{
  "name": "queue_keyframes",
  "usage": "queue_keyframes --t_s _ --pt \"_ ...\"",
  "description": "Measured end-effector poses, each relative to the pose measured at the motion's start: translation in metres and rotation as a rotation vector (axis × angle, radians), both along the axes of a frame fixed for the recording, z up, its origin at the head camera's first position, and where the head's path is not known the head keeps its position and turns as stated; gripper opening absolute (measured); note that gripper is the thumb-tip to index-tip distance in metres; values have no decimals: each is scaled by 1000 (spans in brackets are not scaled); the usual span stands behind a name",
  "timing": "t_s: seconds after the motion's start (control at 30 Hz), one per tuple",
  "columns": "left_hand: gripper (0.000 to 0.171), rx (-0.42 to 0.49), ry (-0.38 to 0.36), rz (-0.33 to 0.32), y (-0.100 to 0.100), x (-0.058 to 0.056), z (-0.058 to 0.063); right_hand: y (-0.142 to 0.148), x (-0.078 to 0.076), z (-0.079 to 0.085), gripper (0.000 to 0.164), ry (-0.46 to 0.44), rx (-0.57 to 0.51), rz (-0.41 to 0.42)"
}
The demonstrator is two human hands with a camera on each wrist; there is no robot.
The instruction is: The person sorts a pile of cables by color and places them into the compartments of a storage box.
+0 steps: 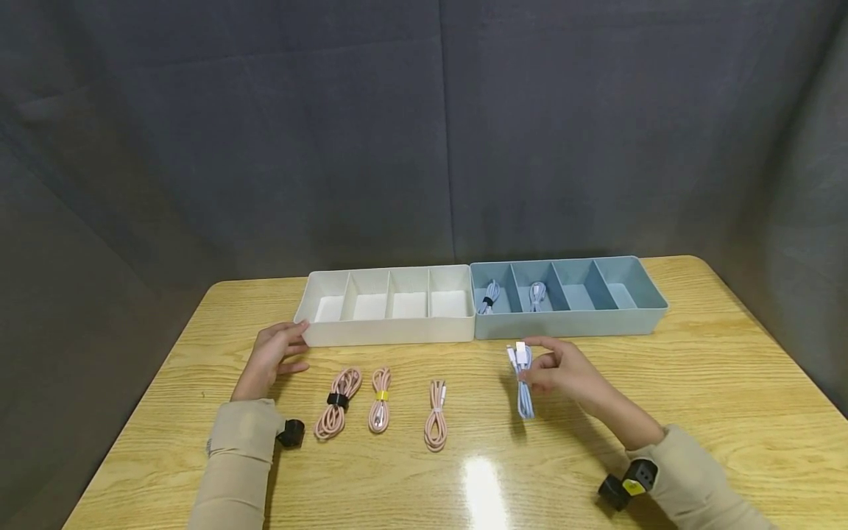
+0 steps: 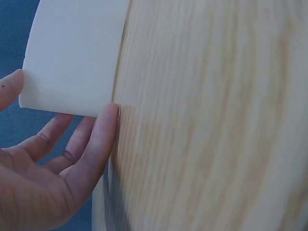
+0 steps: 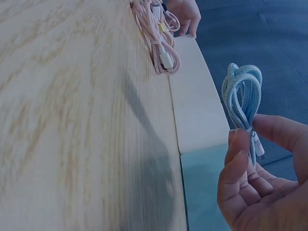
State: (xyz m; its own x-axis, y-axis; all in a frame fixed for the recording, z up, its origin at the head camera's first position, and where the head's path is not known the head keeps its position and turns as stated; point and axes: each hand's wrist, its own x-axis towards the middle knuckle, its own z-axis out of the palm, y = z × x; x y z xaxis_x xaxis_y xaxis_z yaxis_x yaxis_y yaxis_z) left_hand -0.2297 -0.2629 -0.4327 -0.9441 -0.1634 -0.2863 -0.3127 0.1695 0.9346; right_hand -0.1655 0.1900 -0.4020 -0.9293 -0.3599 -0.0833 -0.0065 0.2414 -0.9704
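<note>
My right hand pinches a coiled light-blue charging cable in the air in front of the blue divided box. White plugs show at the bundle's top in the head view; in the right wrist view the blue cable loops above the fingertips. My left hand touches the left end of the white divided box. In the left wrist view, the fingers of the left hand lie fairly straight against the white box's end, with the thumb at its far edge.
A pink cable with a black strap, one with a yellow tie and another pink cable lie on the wooden table. Blue cables sit in the blue box's two left compartments: one black-strapped, one beside it.
</note>
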Motion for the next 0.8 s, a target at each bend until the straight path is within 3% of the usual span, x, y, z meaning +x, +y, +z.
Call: queue_keyframes --t_s 0.2,0.37,0.8 --pt "62 -6 -16 -6 6 6 12 5 -4 2 62 16 24 -32" --pt "69 14 -23 4 4 4 7 12 -7 8 60 22 38 -65" --pt "69 15 -10 -11 -5 -5 -7 25 -19 22 59 81 61 -119"
